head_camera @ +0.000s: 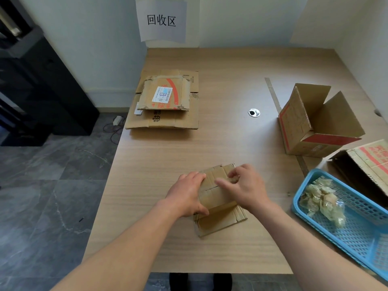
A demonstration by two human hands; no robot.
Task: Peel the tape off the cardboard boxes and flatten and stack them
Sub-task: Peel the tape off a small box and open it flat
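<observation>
While the table carries everything, the largest piece of finished work is the stack of flattened boxes at about ten o'clock, well apart from the hands. At two o'clock an open box stands with its flaps up, not yet flattened. At four o'clock a blue basket holds wads of peeled tape.

The small box lies at six o'clock, near the table's front edge. It looks partly collapsed and sits directly under both hands. The left hand grips its left side, fingers curled over the top and thumb at the near edge. The right hand has its fingers bent, pinching at the box's far right top (whether on a tape end or a flap edge I cannot tell).

To do this step well, I judge, the left hand should press the cardboard down on the table. The right should pull low and slowly along the seam, so the tape lifts in one strip without tearing the paper face.
</observation>
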